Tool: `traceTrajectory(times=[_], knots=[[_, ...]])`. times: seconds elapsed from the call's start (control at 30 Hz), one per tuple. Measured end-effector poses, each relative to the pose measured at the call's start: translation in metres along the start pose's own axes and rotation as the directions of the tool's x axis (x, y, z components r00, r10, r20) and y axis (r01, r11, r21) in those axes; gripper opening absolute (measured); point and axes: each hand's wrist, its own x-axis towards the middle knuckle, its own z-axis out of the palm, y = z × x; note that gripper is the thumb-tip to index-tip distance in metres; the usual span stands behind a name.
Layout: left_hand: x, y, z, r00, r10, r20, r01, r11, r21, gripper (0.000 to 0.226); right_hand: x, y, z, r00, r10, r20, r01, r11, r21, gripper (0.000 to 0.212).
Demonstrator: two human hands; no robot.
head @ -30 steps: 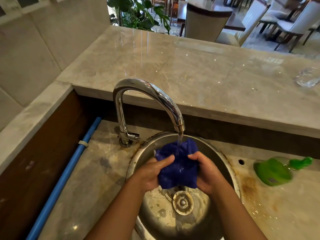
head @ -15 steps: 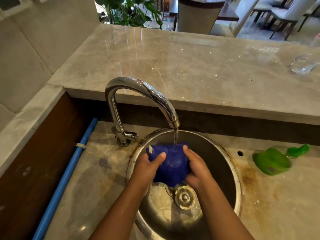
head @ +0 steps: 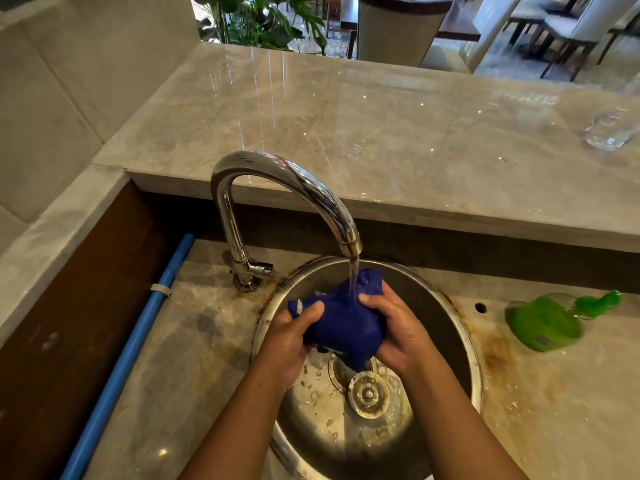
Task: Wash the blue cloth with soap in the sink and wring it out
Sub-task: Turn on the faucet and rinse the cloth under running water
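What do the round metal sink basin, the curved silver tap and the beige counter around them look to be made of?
Round sink basin: seemingly stainless steel with a dull brushed finish, shown by soft grey reflections; rust-coloured stains run along its rim. Curved tap: polished chromed metal, judging by its mirror-bright highlights. Counter: probably marble or similar stone, glossy and veined beige-grey, though it could be an imitation.
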Motion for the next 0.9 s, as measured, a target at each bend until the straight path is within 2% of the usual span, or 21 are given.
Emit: traceTrajectory(times=[0.07, 0.13, 0.27, 0.33, 0.43, 0.5, 0.6, 0.67, 0.73, 0.8, 0.9], knots=[[0.000, -0.001, 0.000, 0.999, 0.002, 0.037, 0.000, 0.998, -0.064, 0.051, 0.000, -0.003, 0.002, 0.997, -0.009, 0.075, 0.012, 0.999, -0.047, 0.051], [0.001, -0.001, 0.003, 0.997, -0.024, 0.071, 0.033, 0.991, -0.132, 0.048, 0.001, -0.005, 0.002, 0.997, -0.007, 0.079, 0.014, 0.996, -0.083, 0.044], [-0.001, 0.003, 0.010, 0.981, -0.163, 0.105, 0.180, 0.967, -0.182, 0.052, 0.002, -0.006, 0.004, 0.996, -0.021, 0.089, 0.029, 0.995, -0.091, 0.041], [-0.005, 0.007, 0.014, 0.963, -0.233, 0.133, 0.258, 0.943, -0.211, 0.040, 0.002, -0.006, 0.005, 0.993, -0.059, 0.103, 0.071, 0.991, -0.118, 0.040], [-0.008, 0.011, 0.019, 0.976, -0.200, 0.088, 0.214, 0.953, -0.215, 0.034, 0.005, -0.008, 0.004, 0.982, -0.186, 0.043, 0.190, 0.953, -0.237, 0.036], [-0.003, 0.013, 0.023, 0.993, -0.104, -0.064, 0.092, 0.981, -0.168, 0.026, 0.007, -0.005, 0.004, 0.959, -0.279, -0.049, 0.235, 0.882, -0.408, 0.028], [0.005, 0.013, 0.034, 0.955, 0.075, -0.288, -0.038, 0.990, 0.132, 0.015, 0.008, 0.012, 0.008, 0.859, -0.483, -0.170, 0.243, 0.676, -0.696, 0.016], [0.009, 0.014, 0.042, 0.932, 0.126, -0.339, -0.027, 0.959, 0.282, 0.037, 0.002, 0.026, 0.014, 0.762, -0.613, -0.207, 0.301, 0.619, -0.725, 0.013], [0.011, 0.015, 0.051, 0.911, 0.150, -0.383, -0.028, 0.952, 0.306, 0.044, -0.005, 0.037, 0.025, 0.726, -0.664, -0.179, 0.394, 0.615, -0.683, 0.009], [0.015, 0.015, 0.058, 0.908, 0.140, -0.394, -0.035, 0.965, 0.261, 0.035, -0.011, 0.043, 0.037, 0.732, -0.672, -0.112, 0.437, 0.589, -0.680, 0.006], [0.011, 0.013, 0.066, 0.945, 0.010, -0.327, 0.028, 0.994, 0.110, 0.033, -0.005, 0.045, 0.049, 0.710, -0.704, -0.025, 0.449, 0.480, -0.754, 0.014]])
